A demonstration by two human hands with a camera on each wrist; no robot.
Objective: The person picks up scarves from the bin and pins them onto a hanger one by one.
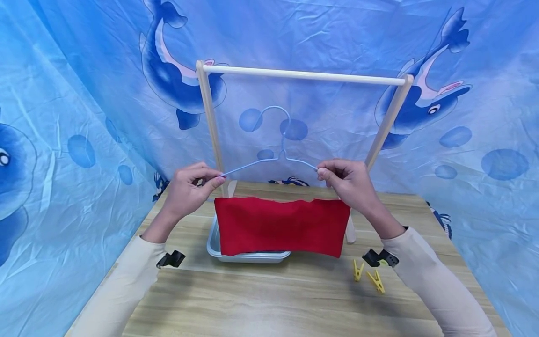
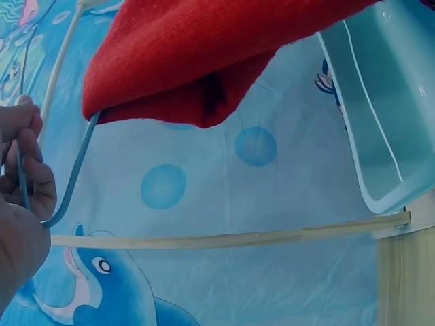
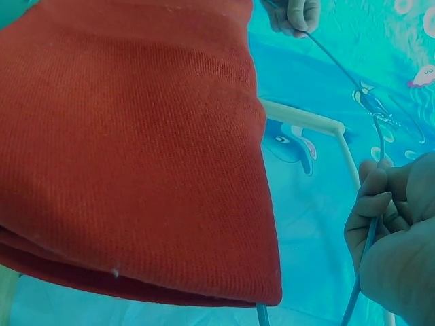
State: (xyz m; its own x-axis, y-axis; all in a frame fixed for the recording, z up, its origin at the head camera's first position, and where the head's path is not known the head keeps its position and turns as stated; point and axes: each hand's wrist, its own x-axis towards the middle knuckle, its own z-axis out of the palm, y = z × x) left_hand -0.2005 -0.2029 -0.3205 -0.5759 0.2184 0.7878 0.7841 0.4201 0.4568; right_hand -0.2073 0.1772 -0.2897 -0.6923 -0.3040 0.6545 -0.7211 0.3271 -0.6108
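A thin light-blue wire clothes hanger point(image 1: 261, 161) is held up in front of the rack, hook upward. My left hand point(image 1: 192, 188) pinches its left shoulder between thumb and fingers, and my right hand point(image 1: 349, 182) pinches the right shoulder. Over the hanger's lower bar hangs a folded red knit cloth point(image 1: 283, 227), its top edge just below the hands. In the left wrist view the bar point(image 2: 76, 159) comes out of the fold of the red cloth point(image 2: 204, 61). The right wrist view shows the cloth's ribbed knit point(image 3: 136, 156) close up.
A wooden drying rack with a white top rail point(image 1: 303, 75) stands behind the hanger. Beneath the cloth, a pale blue plastic basin point(image 1: 252, 257) sits on the wood-grain table point(image 1: 252, 299). Two yellow clothespins point(image 1: 376, 282) lie at the right. Blue dolphin-print curtains point(image 1: 84, 93) surround the table.
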